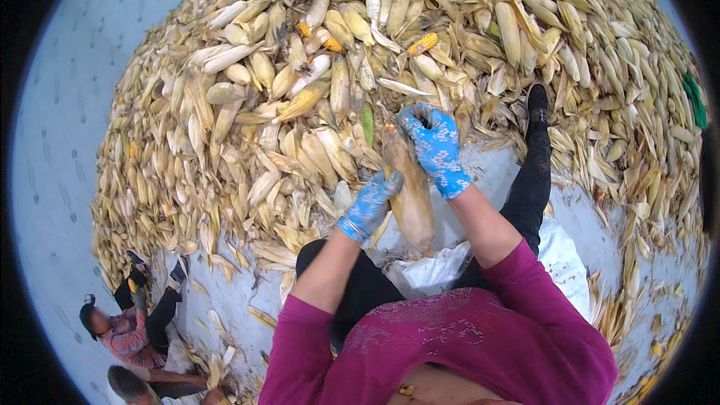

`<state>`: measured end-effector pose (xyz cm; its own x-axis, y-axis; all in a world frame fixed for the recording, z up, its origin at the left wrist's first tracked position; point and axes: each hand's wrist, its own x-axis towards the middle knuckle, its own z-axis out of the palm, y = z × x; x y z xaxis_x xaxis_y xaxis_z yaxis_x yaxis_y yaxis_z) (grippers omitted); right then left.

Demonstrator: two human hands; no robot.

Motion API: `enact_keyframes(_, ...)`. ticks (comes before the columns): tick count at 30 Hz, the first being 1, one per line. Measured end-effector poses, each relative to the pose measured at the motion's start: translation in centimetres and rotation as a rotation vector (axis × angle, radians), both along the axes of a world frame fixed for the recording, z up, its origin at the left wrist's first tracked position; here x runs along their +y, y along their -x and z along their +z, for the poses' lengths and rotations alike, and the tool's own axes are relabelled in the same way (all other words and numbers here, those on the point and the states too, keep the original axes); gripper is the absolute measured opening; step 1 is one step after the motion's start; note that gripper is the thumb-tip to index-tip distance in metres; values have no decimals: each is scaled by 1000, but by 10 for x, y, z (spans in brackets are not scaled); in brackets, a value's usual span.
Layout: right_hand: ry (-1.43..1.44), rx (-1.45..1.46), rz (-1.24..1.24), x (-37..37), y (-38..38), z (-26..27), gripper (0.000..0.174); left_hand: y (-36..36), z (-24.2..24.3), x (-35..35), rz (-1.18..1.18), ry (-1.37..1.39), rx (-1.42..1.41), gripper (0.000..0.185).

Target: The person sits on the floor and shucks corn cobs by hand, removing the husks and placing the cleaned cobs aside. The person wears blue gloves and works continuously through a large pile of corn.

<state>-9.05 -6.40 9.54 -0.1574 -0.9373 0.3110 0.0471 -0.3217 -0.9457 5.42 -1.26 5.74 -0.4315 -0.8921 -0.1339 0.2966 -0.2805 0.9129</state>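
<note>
In blue floral gloves, both my hands are at one large ear of corn in its dry husk [413,202], whose tip points away from me. My left hand [372,202] wraps the left side of the ear, thumb along the husk. My right hand [432,143] is at the upper end, its fingers curled against the husk near a small spot of exposed orange kernels. Beyond the hands lies a large heap of unhusked corn ears [315,146], with a bare orange cob [423,44] on it.
My leg in a black shoe [537,104] stretches along the heap's right part. White woven sacking [562,264] lies under my legs. Two other people sit at the lower left, one in a plaid shirt [132,340]. A green cloth [694,100] lies far right, husked cobs [655,379] at the lower right.
</note>
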Motion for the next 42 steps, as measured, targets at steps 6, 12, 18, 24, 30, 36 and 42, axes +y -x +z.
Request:
enact_keyframes(6,47,351,-333,-10,-9,-36,19,31,-12,4,337,-53,-96,56)
enact_keyframes(12,-424,-81,178,1,12,-46,30,-8,0,-23,463,-283,284,73)
enact_keyframes(18,-52,394,-154,-23,-11,-33,46,2,-17,-21,260,-186,161,48)
enact_keyframes(24,-95,811,-254,-26,-22,-30,41,14,-39,-29,270,-100,93,46)
enact_keyframes(30,-48,885,-225,-39,-8,-45,39,17,-43,-33,286,-62,-43,48)
enact_keyframes(36,80,831,-280,-17,0,-62,28,13,-23,-37,420,-217,102,55)
enact_keyframes(42,88,505,-193,-17,-1,-57,22,14,-34,-50,308,-294,150,56)
